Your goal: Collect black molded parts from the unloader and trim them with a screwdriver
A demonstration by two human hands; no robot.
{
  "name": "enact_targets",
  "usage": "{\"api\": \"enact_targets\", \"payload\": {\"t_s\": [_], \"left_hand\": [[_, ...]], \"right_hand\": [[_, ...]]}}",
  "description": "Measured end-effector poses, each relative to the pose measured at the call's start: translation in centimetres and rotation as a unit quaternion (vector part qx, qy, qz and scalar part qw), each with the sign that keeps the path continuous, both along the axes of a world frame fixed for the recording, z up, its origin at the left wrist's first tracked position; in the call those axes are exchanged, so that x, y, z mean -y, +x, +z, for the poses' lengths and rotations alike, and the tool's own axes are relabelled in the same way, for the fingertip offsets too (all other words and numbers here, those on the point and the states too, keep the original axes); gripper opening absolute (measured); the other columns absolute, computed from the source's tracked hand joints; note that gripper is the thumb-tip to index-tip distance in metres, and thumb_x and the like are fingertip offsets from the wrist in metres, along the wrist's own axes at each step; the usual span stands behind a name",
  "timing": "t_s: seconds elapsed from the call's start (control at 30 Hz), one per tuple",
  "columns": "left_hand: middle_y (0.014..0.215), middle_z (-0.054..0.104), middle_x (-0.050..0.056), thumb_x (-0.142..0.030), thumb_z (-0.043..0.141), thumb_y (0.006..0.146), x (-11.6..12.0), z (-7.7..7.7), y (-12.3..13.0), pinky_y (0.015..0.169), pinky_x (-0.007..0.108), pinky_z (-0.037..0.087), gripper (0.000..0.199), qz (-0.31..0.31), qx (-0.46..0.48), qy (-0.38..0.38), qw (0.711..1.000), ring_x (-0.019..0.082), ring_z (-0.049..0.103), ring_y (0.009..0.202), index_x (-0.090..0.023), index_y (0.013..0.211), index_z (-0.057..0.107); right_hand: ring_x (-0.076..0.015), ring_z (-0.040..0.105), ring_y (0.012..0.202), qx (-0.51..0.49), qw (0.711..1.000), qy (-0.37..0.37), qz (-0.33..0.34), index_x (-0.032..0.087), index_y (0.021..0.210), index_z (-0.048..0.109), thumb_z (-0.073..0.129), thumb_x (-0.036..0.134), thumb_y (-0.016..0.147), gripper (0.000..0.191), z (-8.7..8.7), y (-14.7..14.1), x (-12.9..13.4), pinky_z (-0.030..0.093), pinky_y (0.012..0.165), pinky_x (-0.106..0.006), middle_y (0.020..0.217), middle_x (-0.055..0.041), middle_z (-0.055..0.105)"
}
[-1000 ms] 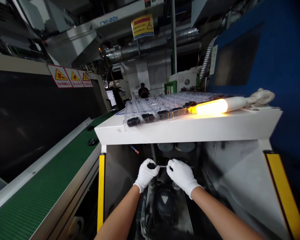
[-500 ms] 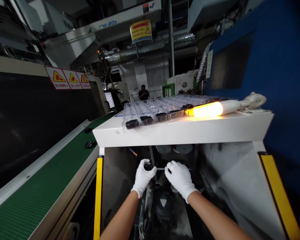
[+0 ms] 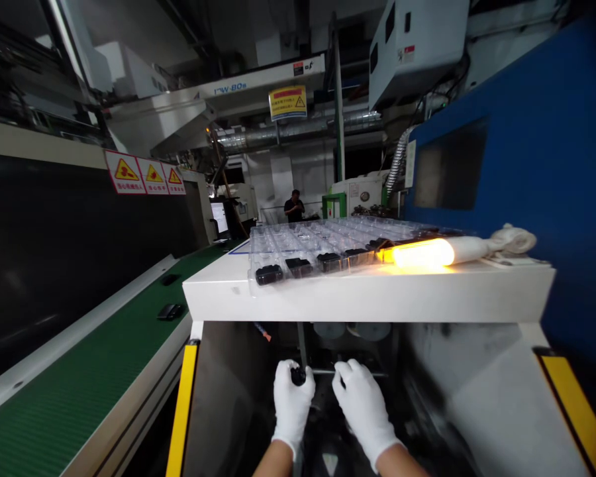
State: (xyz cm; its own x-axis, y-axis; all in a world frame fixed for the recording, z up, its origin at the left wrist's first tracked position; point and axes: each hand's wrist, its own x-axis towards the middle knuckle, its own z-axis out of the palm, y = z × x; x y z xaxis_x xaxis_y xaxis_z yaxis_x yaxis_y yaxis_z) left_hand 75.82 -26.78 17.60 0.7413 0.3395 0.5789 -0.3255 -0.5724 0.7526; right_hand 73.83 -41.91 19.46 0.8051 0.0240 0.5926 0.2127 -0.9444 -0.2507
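My left hand (image 3: 292,405), in a white glove, is curled round a small black part (image 3: 298,376), below the front edge of the white table (image 3: 367,301). To its right my right hand (image 3: 365,407), also gloved, has its fingers bent and close together; whether anything is between them is too small and dark to tell. On the table a clear plastic tray (image 3: 308,240) holds several black parts (image 3: 330,262) along its front row. A glowing orange-yellow lamp (image 3: 422,253) with a white handle lies across the tray's right front corner.
At the left a green conveyor belt (image 3: 104,358) carries black parts (image 3: 171,311). Yellow posts (image 3: 183,411) flank the space under the table. A blue machine (image 3: 536,165) stands at the right. Farther back is a person (image 3: 294,208) in dark clothing.
The view has tilted up, so the table and both hands appear lower. My left hand still holds the black part, and the hands remain side by side.
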Motion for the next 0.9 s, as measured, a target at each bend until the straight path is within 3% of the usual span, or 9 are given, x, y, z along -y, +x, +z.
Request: {"api": "enact_targets", "payload": {"t_s": [0.1, 0.27, 0.5, 0.57, 0.7, 0.8, 0.9], "left_hand": [[0.069, 0.052, -0.002, -0.036, 0.061, 0.077, -0.2, 0.1, 0.1, 0.067, 0.03, 0.046, 0.02, -0.036, -0.025, -0.024, 0.999, 0.016, 0.053, 0.064, -0.023, 0.076, 0.047], [0.072, 0.057, -0.001, -0.035, 0.061, 0.076, 0.1, 0.2, -0.2, 0.07, 0.03, 0.048, 0.018, -0.021, -0.047, -0.063, 0.997, 0.017, 0.057, 0.069, -0.023, 0.078, 0.048], [0.074, 0.064, 0.001, -0.044, 0.064, 0.074, 0.4, 2.0, -1.5, 0.071, 0.031, 0.047, 0.026, -0.027, -0.125, -0.102, 0.987, 0.018, 0.061, 0.07, -0.023, 0.081, 0.052], [0.074, 0.065, 0.001, -0.046, 0.063, 0.075, 0.4, 2.5, -1.9, 0.07, 0.031, 0.047, 0.026, -0.039, -0.137, -0.115, 0.983, 0.018, 0.062, 0.07, -0.022, 0.079, 0.053], [0.063, 0.059, -0.003, -0.038, 0.062, 0.075, 0.7, 2.7, -1.9, 0.063, 0.026, 0.045, 0.021, -0.065, -0.14, -0.139, 0.978, 0.013, 0.057, 0.062, -0.022, 0.068, 0.05], [0.059, 0.056, -0.005, -0.035, 0.063, 0.072, 0.9, 2.6, -1.7, 0.06, 0.024, 0.043, 0.021, -0.065, -0.148, -0.15, 0.975, 0.012, 0.055, 0.059, -0.022, 0.063, 0.048], [0.059, 0.057, -0.004, -0.035, 0.062, 0.072, 1.1, 2.3, -1.7, 0.06, 0.025, 0.042, 0.02, -0.05, -0.156, -0.147, 0.976, 0.012, 0.054, 0.058, -0.022, 0.063, 0.049]], "right_hand": [[-0.0176, 0.059, 0.079, -0.003, 1.0, 0.008, 0.028, 0.023, 0.088, 0.068, 0.044, 0.019, 0.091, 0.025, -0.6, 0.3, 0.2, 0.042, 0.075, -0.028, 0.083, -0.0031, 0.063], [-0.0179, 0.061, 0.083, 0.011, 0.998, 0.056, 0.005, 0.021, 0.099, 0.069, 0.043, 0.023, 0.092, 0.027, -1.5, 0.6, 0.1, 0.043, 0.08, -0.028, 0.089, -0.0045, 0.066], [-0.0227, 0.061, 0.088, -0.04, 0.985, 0.157, 0.051, 0.021, 0.092, 0.071, 0.044, 0.025, 0.089, 0.027, 0.7, -0.5, 0.2, 0.045, 0.082, -0.035, 0.092, -0.0085, 0.067], [-0.022, 0.063, 0.094, -0.051, 0.98, 0.18, 0.069, 0.023, 0.103, 0.069, 0.048, 0.032, 0.089, 0.027, 1.0, -0.7, 0.9, 0.046, 0.087, -0.035, 0.101, -0.0075, 0.069], [-0.0203, 0.064, 0.103, -0.059, 0.96, 0.265, 0.064, 0.016, 0.126, 0.053, 0.045, 0.046, 0.09, 0.048, 0.9, -1.0, 2.8, 0.05, 0.091, -0.034, 0.119, -0.0128, 0.065], [-0.0208, 0.065, 0.103, -0.071, 0.949, 0.303, 0.049, 0.014, 0.123, 0.054, 0.039, 0.051, 0.091, 0.051, 0.8, -1.3, 3.4, 0.052, 0.089, -0.035, 0.115, -0.015, 0.068], [-0.0218, 0.066, 0.095, -0.096, 0.95, 0.293, 0.048, 0.019, 0.112, 0.061, 0.051, 0.054, 0.084, 0.045, 0.6, -1.5, 2.7, 0.052, 0.084, -0.034, 0.103, -0.0093, 0.072]]}}
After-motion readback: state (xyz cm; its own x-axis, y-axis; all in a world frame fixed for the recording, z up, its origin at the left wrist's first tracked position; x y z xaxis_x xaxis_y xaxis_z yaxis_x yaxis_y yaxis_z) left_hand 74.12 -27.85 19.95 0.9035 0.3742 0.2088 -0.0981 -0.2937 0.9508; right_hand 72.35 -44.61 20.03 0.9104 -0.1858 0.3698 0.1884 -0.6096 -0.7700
